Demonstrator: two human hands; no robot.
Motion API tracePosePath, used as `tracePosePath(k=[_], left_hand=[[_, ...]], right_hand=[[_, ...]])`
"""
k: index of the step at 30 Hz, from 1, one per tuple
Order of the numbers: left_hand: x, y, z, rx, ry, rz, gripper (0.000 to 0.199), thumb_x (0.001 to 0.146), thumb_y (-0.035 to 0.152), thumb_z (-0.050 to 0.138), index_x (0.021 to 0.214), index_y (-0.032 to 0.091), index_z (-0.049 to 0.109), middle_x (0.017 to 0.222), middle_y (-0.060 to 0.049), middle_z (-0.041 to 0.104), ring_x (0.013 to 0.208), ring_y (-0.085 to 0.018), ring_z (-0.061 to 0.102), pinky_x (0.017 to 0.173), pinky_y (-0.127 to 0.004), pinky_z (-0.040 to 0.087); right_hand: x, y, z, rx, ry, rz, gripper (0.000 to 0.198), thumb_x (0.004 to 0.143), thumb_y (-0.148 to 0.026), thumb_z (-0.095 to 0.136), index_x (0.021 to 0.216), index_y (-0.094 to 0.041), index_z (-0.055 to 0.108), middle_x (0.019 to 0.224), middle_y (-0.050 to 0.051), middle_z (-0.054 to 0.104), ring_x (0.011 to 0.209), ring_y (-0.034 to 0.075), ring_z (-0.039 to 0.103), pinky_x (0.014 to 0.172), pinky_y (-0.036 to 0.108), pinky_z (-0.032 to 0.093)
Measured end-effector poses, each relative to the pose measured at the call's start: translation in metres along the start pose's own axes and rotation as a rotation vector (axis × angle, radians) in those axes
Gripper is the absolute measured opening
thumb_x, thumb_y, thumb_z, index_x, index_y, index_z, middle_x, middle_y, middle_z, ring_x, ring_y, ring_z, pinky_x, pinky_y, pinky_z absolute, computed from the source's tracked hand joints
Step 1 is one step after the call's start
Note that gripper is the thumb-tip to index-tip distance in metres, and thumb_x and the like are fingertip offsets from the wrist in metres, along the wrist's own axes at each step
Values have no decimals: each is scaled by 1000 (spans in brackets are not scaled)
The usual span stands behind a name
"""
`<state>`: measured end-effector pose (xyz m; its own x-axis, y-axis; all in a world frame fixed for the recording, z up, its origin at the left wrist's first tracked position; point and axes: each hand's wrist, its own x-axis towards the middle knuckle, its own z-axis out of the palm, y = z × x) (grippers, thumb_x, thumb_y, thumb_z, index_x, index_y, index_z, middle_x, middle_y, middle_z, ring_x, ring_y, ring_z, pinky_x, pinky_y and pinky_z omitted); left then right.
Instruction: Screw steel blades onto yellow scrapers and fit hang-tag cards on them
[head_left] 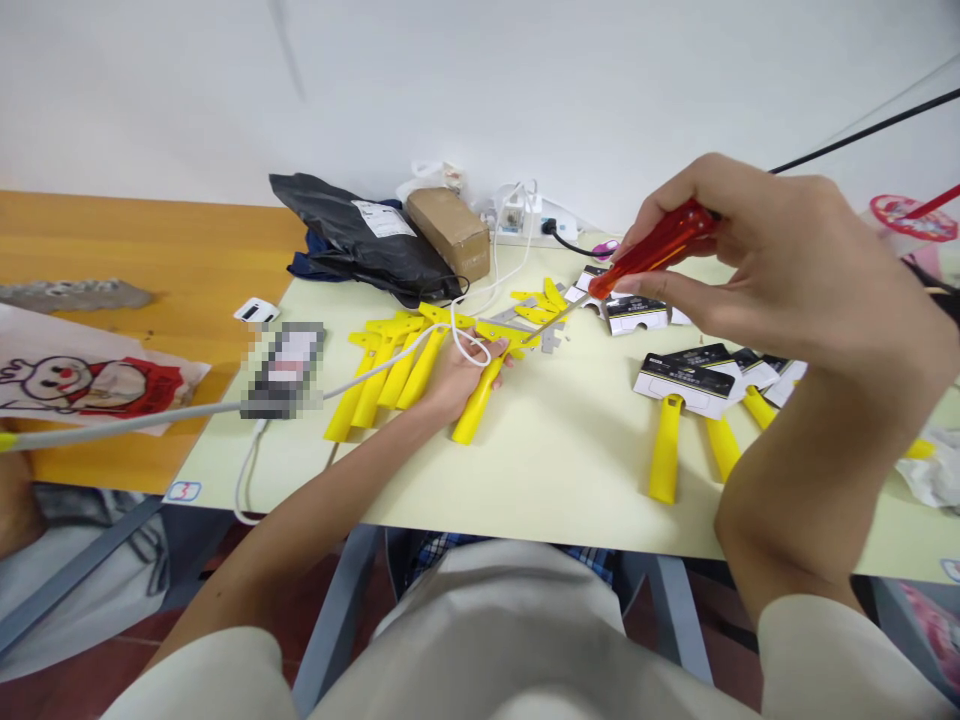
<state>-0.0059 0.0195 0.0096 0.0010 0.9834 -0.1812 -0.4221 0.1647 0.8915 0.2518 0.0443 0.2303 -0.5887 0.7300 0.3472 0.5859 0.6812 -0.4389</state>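
Observation:
My right hand (757, 260) is closed around the red handle of a screwdriver (660, 245). Its shaft slants down left, with the tip at the head of a yellow scraper (480, 400). My left hand (457, 375) grips that scraper near its head, pressing it on the table. Left of this hand, several more yellow scrapers (382, 375) lie side by side. Just behind the held one is a pile of loose yellow plates (544, 300) and grey metal blades (553, 338). A white cable (469, 345) loops across my left hand.
Carded yellow scrapers (664, 450) lie at the right, with black-and-white cards (637, 315) behind. A black plastic bag (367, 235), a cardboard box (450, 230) and a power strip (525, 215) stand along the wall. A phone (289, 365) lies at the left.

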Motion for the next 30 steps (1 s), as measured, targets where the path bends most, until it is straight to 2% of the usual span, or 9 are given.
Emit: tracePosePath(k=[5,8,12,14,20,25,28,30], left_hand=[[0,1,0,2,-20,18,55,74,44,100,107,20,63,93,-3,74,68,-13,68,43,-22,45],[-2,3,1,27,-12,7,54,75,44,99,105,20,61,91,-1,73,64,-11,67,43,-21,44],[-3,6,3,51,2,-12,55,75,46,99,102,20,59,83,1,69,61,-11,66,42,-21,42],[-3,6,4,52,-1,-13,55,75,47,99,103,20,60,86,0,70,62,-11,67,43,-21,43],[-2,4,3,99,-18,1,55,79,46,96,113,20,62,100,-3,73,70,-13,70,43,-21,47],[1,3,1,111,10,-17,53,80,48,95,101,22,54,84,1,70,65,-14,68,42,-21,45],[1,4,1,107,-22,-26,55,81,51,94,109,21,58,82,1,70,57,-11,63,43,-22,46],[1,4,1,103,-34,-28,56,82,51,94,113,20,60,82,1,71,53,-10,59,43,-22,46]], right_hand=[[0,2,-1,27,6,-7,22,95,-44,83,114,-44,71,109,-2,82,98,35,80,87,54,63],[2,4,-1,28,21,0,23,93,-44,83,114,-47,74,107,-2,82,96,38,79,84,58,60],[3,7,0,-9,46,16,24,90,-41,86,111,-45,74,104,-2,82,92,39,78,82,57,56],[3,8,0,-46,55,6,21,92,-40,84,110,-43,73,104,-1,82,93,38,79,82,56,56],[7,4,3,-111,24,-96,15,103,-38,73,116,-43,70,103,-3,81,90,33,80,80,53,60],[11,4,8,-79,-26,-217,15,109,-30,68,123,-34,69,112,-1,81,96,28,80,83,46,61],[12,4,8,-3,-56,-279,17,106,-23,70,121,-30,72,113,-1,81,96,25,81,84,42,63],[12,4,6,38,-93,-272,17,106,-21,71,119,-30,73,112,-2,82,99,24,81,86,41,65]])
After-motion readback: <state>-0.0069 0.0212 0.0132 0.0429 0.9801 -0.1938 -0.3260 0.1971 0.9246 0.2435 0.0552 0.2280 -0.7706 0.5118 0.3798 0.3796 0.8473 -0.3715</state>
